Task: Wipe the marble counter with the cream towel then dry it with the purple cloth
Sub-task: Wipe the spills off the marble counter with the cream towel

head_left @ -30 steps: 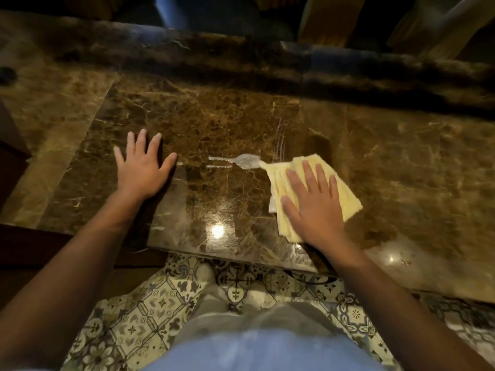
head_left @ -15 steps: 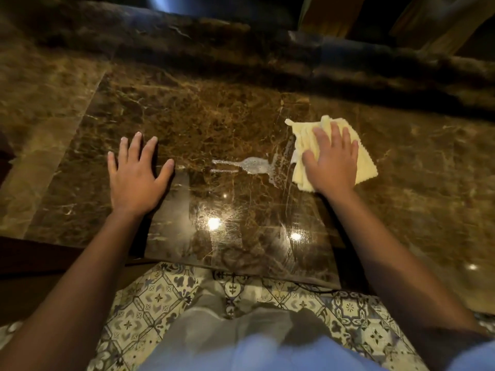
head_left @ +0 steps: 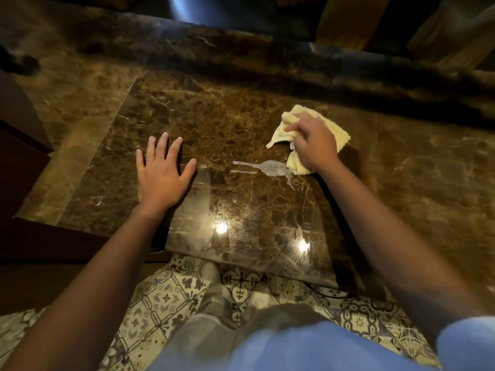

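Your right hand (head_left: 313, 144) had stopped pressing flat on the cream towel (head_left: 334, 129) and now bunched it, your grip closed on a gathered fold with the rest of the cloth crumpled on the marble surface (head_left: 214, 108). A second before, the towel lay folded flat under your open palm, nearer the front edge; half a second before, it had slid farther back and to the right. Now its lower corner touched the right end of the wet streak (head_left: 257, 167), which kept the same shape throughout. That suggests the spill itself was not yet wiped, and that you were regathering the towel for a pass across it.

Your left hand (head_left: 160, 172) stayed flat on the surface, fingers spread, holding nothing, well to the left of the streak.

The purple cloth was not in view, so drying looked some way off. Your right fingertips were hidden in the folds. The far edge of the surface was dark and blurred, and a dark object at the far left could not be made out.
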The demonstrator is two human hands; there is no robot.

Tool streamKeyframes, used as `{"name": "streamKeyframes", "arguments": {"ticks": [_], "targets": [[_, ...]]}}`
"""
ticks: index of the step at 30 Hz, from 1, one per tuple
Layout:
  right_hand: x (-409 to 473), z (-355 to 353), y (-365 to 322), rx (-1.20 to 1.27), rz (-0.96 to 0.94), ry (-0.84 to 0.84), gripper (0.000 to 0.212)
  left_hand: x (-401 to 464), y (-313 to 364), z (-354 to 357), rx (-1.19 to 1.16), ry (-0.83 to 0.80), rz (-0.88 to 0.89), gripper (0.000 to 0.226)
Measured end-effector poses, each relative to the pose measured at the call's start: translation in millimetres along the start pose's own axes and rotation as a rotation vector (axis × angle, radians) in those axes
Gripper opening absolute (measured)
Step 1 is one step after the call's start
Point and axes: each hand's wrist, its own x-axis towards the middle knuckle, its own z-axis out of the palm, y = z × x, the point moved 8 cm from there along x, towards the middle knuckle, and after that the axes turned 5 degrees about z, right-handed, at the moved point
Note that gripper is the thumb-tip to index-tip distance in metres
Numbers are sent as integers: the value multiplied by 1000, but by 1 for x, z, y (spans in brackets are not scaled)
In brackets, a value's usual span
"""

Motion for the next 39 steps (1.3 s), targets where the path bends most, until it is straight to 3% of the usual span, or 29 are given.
{"name": "streamKeyframes", "arguments": {"ticks": [5, 13, 23, 29, 33, 39], "targets": [[-86, 7, 9, -172, -40, 2, 47, 1, -1, 2, -18, -3, -2, 67], [-193, 17, 23, -394, 47, 9, 60, 1, -2, 3, -16, 19, 3, 66], [-91, 15, 14, -407, 142, 88, 61, 1, 0, -2, -20, 43, 10, 65], [-37, 8, 3, -263, 136, 109, 47, -1, 0, -3, -36, 25, -10, 66], [-68, 1, 16, -281, 71, 61, 48, -1, -1, -1, -47, 12, -8, 65], [-175, -28, 69, -412, 189, 64, 60, 0, -2, 2, -40, 32, 6, 64]]}}
